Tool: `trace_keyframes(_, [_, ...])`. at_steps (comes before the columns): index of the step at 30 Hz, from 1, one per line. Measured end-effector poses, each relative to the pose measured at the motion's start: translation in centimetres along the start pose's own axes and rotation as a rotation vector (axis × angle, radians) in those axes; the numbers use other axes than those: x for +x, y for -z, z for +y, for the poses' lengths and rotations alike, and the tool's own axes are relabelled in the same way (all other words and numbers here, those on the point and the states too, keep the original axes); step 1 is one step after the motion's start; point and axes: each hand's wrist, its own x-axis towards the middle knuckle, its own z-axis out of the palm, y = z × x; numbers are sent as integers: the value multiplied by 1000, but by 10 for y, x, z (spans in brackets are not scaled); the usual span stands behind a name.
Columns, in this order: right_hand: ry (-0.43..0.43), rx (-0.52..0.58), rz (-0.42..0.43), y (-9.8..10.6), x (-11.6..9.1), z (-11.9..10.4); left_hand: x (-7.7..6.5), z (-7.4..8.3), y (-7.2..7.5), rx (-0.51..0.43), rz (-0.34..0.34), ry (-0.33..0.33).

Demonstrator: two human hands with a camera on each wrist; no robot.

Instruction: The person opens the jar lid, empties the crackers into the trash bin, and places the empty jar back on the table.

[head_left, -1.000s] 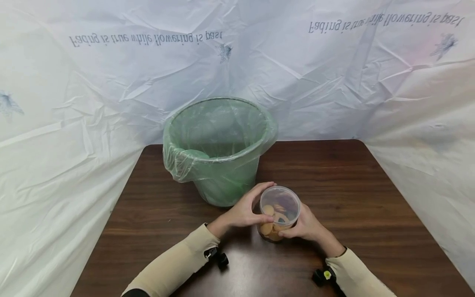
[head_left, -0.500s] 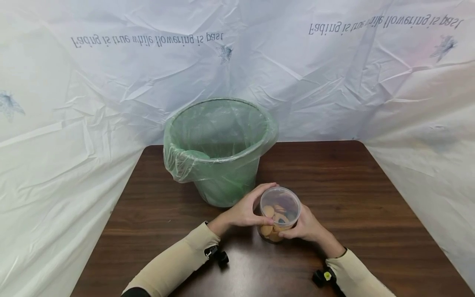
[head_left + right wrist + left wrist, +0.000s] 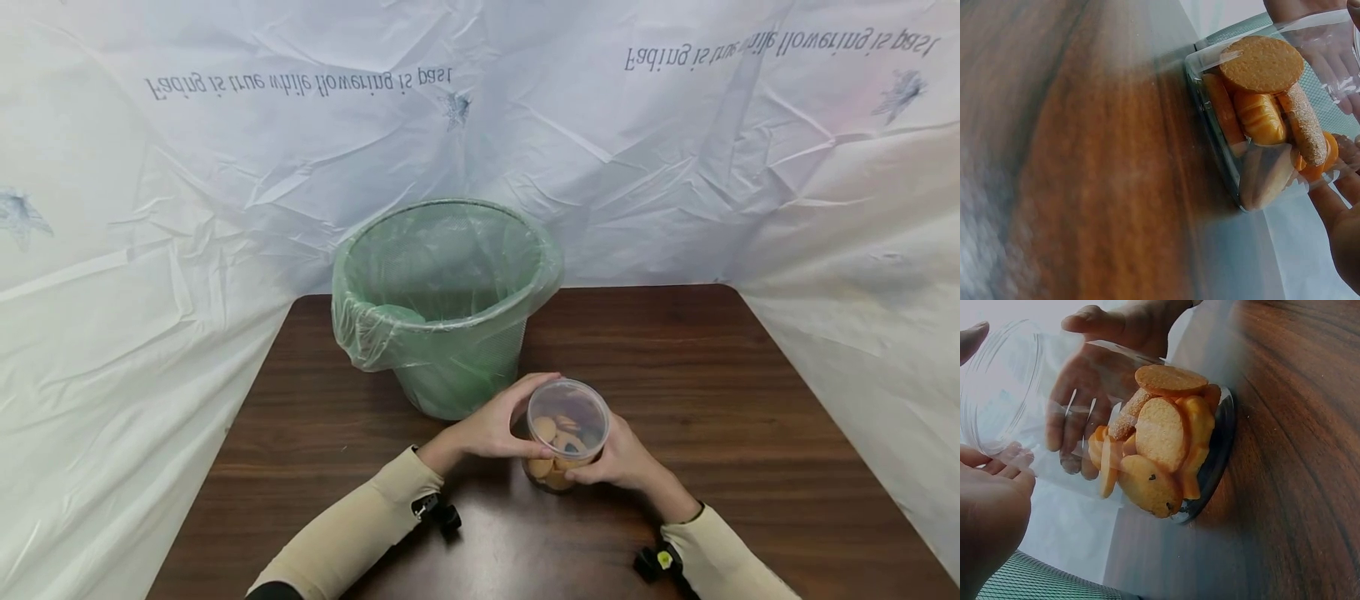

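A clear plastic jar (image 3: 577, 410) stands upright on the brown table, partly filled with biscuits (image 3: 1163, 434). Round, oval and sugar-coated stick-shaped ones show through its wall, along with a ridged yellow piece (image 3: 1260, 119). My left hand (image 3: 491, 427) grips the jar's left side near the rim, thumb across the front. From the right, my right hand (image 3: 624, 454) holds the jar a little lower, its thumb on the front wall. In the left wrist view, the fingers of the right hand show through the plastic. Whether a clear lid covers the top, I cannot tell.
Behind and left of the jar stands a green mesh waste bin (image 3: 498, 354), lined with a translucent bag (image 3: 367, 333) folded over its rim. The wooden table (image 3: 712, 375) reaches back to white plastic sheeting (image 3: 600, 192), which hangs behind and at both sides.
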Motion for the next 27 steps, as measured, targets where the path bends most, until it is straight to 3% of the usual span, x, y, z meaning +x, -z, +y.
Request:
trace_keyframes(5, [6, 3, -2, -1, 0, -2, -1, -12, 2, 1, -15, -12])
trace_keyframes(11, [19, -6, 3, -2, 0, -2, -2, -11, 3, -7, -20, -25])
trace_keyframes(16, [23, -25, 7, -2, 0, -2, -3, -2, 2, 11, -20, -20])
trace_keyframes(22, [26, -36, 11, -2, 0, -1, -3, 22, 3, 41, -24, -22])
trace_keyframes(27, [5, -32, 12, -1, 1, -3, -4, 18, 4, 76, -8, -32])
